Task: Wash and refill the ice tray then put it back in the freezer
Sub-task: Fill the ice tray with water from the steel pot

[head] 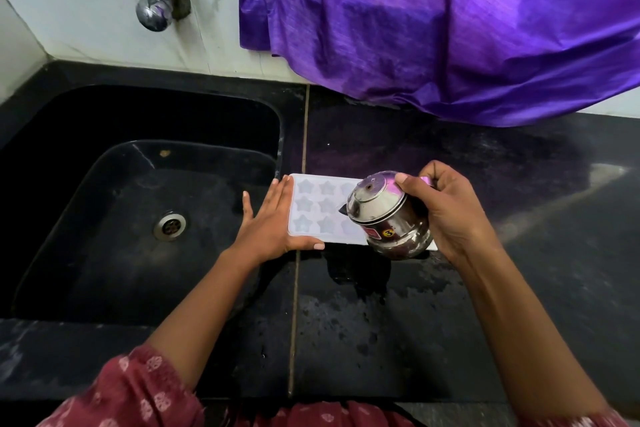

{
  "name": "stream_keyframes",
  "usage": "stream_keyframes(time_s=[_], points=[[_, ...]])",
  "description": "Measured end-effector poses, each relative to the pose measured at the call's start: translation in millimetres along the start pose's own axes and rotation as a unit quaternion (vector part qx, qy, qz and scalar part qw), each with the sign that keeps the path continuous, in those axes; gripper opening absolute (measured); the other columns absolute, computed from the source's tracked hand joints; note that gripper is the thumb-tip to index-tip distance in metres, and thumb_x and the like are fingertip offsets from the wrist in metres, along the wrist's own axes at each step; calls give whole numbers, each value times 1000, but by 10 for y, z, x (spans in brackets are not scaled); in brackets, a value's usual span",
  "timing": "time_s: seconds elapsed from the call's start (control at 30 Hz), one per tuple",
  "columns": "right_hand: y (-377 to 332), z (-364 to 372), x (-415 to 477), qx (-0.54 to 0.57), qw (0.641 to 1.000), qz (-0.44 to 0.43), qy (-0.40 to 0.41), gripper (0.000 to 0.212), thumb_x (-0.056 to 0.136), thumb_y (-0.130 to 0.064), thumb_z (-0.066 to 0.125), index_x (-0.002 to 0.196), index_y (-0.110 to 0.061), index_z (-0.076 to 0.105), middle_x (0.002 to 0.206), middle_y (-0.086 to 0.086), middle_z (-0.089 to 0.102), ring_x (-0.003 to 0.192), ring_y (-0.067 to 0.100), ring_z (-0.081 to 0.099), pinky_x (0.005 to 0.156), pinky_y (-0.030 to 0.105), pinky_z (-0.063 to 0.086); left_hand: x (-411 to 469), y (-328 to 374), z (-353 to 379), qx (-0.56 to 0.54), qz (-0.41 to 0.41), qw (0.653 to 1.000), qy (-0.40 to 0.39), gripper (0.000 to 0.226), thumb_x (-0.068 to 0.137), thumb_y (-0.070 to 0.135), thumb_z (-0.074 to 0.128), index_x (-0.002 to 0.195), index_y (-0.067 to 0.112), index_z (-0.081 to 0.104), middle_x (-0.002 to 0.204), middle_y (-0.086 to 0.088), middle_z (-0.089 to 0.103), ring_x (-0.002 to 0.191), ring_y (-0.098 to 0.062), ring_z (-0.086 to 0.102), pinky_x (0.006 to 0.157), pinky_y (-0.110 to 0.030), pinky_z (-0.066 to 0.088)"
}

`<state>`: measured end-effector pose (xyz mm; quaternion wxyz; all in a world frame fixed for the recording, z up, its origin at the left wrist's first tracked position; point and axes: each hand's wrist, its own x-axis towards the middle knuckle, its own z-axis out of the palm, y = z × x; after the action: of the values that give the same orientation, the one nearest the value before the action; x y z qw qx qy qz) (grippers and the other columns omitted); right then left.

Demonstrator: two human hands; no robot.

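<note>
A white ice tray (pixel 317 208) with star-shaped cells lies flat on the black counter just right of the sink. My left hand (pixel 270 218) holds its left end, fingers straight along the short edge and thumb along the near edge. My right hand (pixel 446 211) grips a small steel kettle (pixel 384 215) with a lid, tilted leftward over the tray's right half, its spout low over the cells. The kettle hides the tray's right end. I cannot tell whether water is flowing.
A black sink (pixel 145 204) with a steel drain (pixel 170 225) lies to the left, and a tap (pixel 152 7) sticks out of the white wall above it. A purple cloth (pixel 450 21) hangs over the counter's back right. Wet patches (pixel 356 274) mark the black counter (pixel 519 288).
</note>
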<state>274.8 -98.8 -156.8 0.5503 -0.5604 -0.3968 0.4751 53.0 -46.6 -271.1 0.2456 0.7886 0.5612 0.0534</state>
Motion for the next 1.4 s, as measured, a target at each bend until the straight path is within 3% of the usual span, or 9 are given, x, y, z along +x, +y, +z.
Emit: stream_keyframes(time_s=[0.37, 1.4], points=[[-3, 48, 6, 65, 998, 24, -3, 36, 84, -4, 60, 60, -15, 36, 44, -9, 46, 42, 1, 43, 42, 14, 38, -6, 2, -5, -5, 1, 1000, 4, 129, 61, 77, 56, 146, 18, -20, 155, 6, -21, 139, -7, -25, 106, -52, -24], [9, 323, 107, -29, 998, -11, -47, 40, 82, -4, 63, 60, -18, 33, 54, -2, 35, 48, 6, 34, 45, 17, 30, -49, 38, -50, 5, -4, 1000, 1, 126, 64, 78, 53, 146, 17, -20, 155, 5, -22, 140, -8, -24, 108, -53, -23]])
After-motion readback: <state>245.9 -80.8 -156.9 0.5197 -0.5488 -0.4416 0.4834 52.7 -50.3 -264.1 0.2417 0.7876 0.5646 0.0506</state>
